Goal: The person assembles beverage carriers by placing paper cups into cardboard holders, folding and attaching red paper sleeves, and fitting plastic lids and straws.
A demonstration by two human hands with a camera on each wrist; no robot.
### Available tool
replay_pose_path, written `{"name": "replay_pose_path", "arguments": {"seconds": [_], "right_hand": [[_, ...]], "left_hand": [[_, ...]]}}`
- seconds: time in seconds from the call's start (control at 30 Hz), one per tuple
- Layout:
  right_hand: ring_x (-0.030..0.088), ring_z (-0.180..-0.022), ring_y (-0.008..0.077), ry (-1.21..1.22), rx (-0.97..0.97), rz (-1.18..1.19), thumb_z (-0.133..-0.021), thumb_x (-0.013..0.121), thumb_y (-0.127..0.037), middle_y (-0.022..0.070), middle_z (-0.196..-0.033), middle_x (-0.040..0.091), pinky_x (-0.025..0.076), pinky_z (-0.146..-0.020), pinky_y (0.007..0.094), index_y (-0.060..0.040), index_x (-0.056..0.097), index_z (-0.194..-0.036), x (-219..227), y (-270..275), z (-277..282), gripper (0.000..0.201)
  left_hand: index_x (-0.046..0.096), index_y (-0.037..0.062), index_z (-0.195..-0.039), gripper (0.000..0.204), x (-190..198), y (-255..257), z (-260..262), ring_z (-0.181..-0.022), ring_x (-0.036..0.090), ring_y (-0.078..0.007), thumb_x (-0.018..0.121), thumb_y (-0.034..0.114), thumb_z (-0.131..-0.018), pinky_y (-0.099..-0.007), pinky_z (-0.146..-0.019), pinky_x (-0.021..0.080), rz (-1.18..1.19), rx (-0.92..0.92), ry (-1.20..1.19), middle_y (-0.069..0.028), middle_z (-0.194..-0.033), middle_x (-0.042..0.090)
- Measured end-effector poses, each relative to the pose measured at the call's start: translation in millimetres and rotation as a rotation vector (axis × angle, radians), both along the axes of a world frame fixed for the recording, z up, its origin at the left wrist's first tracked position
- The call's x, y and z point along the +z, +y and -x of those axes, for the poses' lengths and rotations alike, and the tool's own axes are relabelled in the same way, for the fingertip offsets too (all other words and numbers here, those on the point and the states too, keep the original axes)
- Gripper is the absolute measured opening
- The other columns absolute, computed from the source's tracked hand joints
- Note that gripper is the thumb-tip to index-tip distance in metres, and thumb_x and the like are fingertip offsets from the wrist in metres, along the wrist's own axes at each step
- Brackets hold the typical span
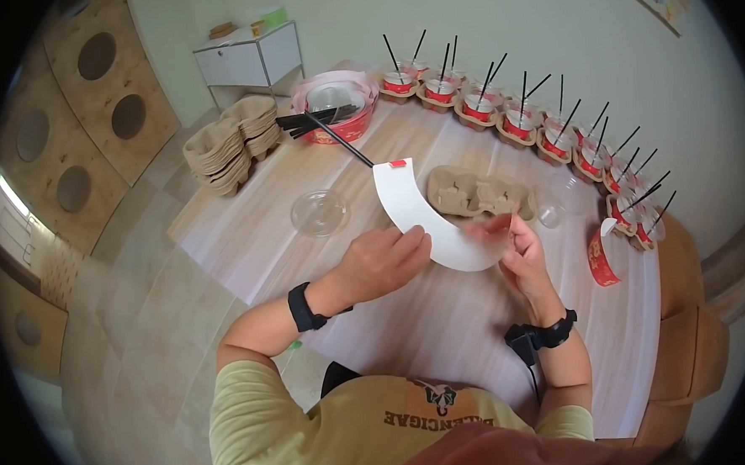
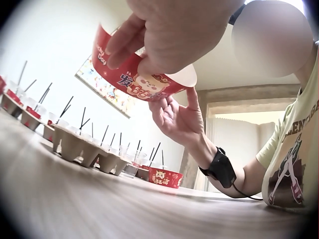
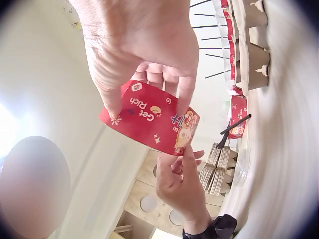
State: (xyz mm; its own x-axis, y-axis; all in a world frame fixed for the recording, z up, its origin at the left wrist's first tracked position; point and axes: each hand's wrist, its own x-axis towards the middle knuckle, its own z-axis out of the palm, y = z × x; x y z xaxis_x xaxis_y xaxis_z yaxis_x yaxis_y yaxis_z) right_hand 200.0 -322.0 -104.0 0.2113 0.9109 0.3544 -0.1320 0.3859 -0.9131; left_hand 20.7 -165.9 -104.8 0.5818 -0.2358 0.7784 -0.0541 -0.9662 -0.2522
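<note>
A curved paper sleeve [image 1: 440, 237], white on the side facing up, is held above the table between both hands. Its red printed side [image 2: 124, 74] faces outward in the left wrist view. My left hand [image 1: 387, 264] pinches the sleeve near its middle. My right hand [image 1: 521, 254] grips the sleeve's right end; in the right wrist view the thumb and fingers of this hand [image 3: 144, 45] lie along the red printed face [image 3: 149, 117]. Beyond the sleeve sits a cardboard cup carrier [image 1: 472, 194] on the table.
Cups with black straws [image 1: 518, 124] stand in carriers along the far edge. A clear lid [image 1: 320, 213] lies left; stacked carriers [image 1: 221, 152] and a red tub [image 1: 354, 128] stand behind. Another red sleeve [image 1: 601, 258] is at right. Black straws [image 1: 342, 143] extend from the tub.
</note>
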Motion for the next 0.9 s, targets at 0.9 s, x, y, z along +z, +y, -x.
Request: {"name": "replay_pose_path", "arguments": {"seconds": [0.9], "right_hand": [[0.05, -0.058, 0.0156, 0.354, 0.057, 0.29, -0.085, 0.049, -0.023, 0.0061, -0.066, 0.051, 0.041, -0.052, 0.0272, 0.004, 0.052, -0.099, -64, -16, -47, 0.031]], "left_hand": [[0.049, 0.0185, -0.115, 0.047, -1, 238, -42, -0.109, 0.043, -0.0298, 0.06, 0.011, -0.069, -0.0445, -0.083, 0.038, 0.207, 0.875, 0.507, -0.0126, -0.116, 0.044]]}}
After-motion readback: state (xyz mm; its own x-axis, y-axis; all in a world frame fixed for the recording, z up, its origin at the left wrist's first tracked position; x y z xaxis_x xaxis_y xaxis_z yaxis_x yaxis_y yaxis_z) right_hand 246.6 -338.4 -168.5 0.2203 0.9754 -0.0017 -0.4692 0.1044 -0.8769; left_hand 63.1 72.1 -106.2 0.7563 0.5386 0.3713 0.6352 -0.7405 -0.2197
